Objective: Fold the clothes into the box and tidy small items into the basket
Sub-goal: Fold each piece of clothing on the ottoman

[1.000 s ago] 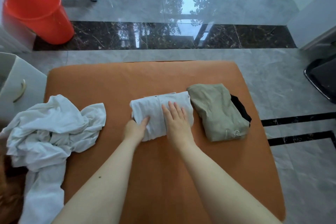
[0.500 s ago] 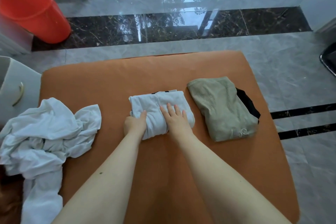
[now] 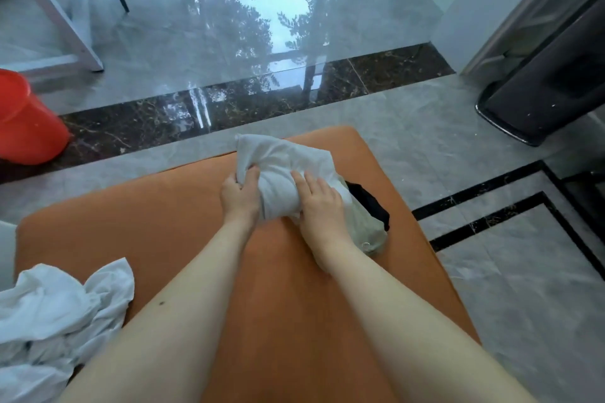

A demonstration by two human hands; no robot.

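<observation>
A folded white garment (image 3: 281,167) is lifted off the orange surface (image 3: 163,226). My left hand (image 3: 240,196) grips its left side and my right hand (image 3: 319,203) holds its right side. The bundle hangs over the folded olive garment (image 3: 371,234), which lies on a black piece (image 3: 370,203) near the right edge; most of the olive one is hidden behind my right hand and the white bundle. A crumpled white garment (image 3: 55,314) lies at the lower left. No box or basket shows.
A red bucket (image 3: 23,121) stands on the floor at the left. A dark container (image 3: 550,88) stands at the right by a wall. White frame legs (image 3: 55,20) and thin dark chair legs rise at the top left. Glossy grey tile surrounds the surface.
Both hands have taken hold of the folded white garment, raised it off the surface and carried it right, over the olive garment. The camera has tilted up and to the right.
</observation>
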